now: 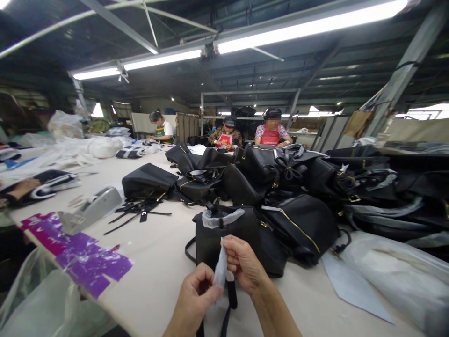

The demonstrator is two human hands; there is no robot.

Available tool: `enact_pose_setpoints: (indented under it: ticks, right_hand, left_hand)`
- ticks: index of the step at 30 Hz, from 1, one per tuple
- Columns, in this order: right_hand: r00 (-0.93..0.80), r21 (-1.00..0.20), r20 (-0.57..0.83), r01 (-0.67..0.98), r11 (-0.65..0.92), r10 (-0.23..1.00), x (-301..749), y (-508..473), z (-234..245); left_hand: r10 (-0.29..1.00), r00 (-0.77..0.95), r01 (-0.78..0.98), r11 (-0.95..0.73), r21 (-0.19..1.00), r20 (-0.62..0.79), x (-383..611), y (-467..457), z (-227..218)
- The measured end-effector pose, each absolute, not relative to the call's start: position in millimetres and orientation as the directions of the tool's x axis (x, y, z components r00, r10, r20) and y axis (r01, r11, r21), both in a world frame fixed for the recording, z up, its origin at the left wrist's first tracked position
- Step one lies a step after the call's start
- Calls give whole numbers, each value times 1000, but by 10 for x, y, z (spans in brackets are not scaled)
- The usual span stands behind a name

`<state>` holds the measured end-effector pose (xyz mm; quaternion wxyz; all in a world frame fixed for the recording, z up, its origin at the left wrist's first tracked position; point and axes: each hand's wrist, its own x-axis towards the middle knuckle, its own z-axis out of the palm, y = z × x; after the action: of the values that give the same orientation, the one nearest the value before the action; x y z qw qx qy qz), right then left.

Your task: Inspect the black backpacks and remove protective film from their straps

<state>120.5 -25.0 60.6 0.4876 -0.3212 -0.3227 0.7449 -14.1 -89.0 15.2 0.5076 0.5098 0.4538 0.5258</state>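
Directly in front of me a black bag lies on the table, its top handle wrapped in whitish film. Over its near edge, a strap wrapped in translucent white film is pinched between my hands. My left hand grips the lower part of the wrapping with thumb and forefinger. Higher up, my right hand pinches its upper end. A bare black strap hangs down beside the wrapping, towards me.
Many black bags are piled beyond and to the right. A grey tape dispenser stands at left by purple tape on the table edge. Clear plastic lies at right. Several co-workers sit across the table; another person's hand is at far left.
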Motion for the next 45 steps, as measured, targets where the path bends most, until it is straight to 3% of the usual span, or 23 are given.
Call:
enact_pose_setpoints:
  ticks: [2,4,8,11,13,16,22,29,32,35,37,40,43,45]
  right_hand:
    - [-324,-790,-167,-521,-323,931,1211,-246,599]
    - [-328,-785,-165,-527,-325,930,1215,-244,589]
    - [-341,-770,-155,-547,-329,927,1222,-244,566]
    - [-348,-759,-151,-559,-334,925,1224,-242,558]
    - [-350,-752,-149,-567,-336,925,1223,-239,557]
    - [-358,-740,-144,-580,-341,922,1227,-236,560]
    - [-382,-719,-142,-595,-360,913,1256,-230,544]
    - [-372,-738,-145,-576,-351,917,1236,-234,521]
    - [-380,-727,-142,-587,-357,914,1251,-232,524]
    - [-398,-701,-130,-611,-368,908,1271,-218,517]
    - [-421,-678,-121,-626,-384,899,1280,-205,501]
    - [-469,-635,-105,-647,-422,877,1290,-183,474]
    - [-523,-600,-86,-652,-463,848,1301,-166,466]
    - [-546,-586,-79,-651,-482,834,1308,-164,474]
  left_hand:
    - [981,27,-36,-193,981,194,-145,-888,168]
    - [979,34,-90,-199,976,203,-141,-903,200]
    - [996,90,-379,40,925,-6,-105,-973,278]
    - [987,112,-433,153,888,-115,-77,-996,267]
    - [993,64,-378,112,919,-95,-68,-984,214]
    - [999,-13,-252,-46,967,44,-64,-958,113]
    - [953,60,-49,-293,955,296,-17,-1004,66]
    - [960,-121,110,-240,965,252,89,-941,151]
    - [970,-113,-37,-221,975,216,91,-900,125]
    - [1000,-13,-337,-31,941,28,72,-911,89]
    - [1000,20,-392,16,920,-9,51,-942,90]
    - [977,-7,-155,-212,965,213,29,-1002,141]
    - [886,50,185,-463,867,462,73,-1064,217]
    - [847,15,276,-515,812,532,136,-1099,262]
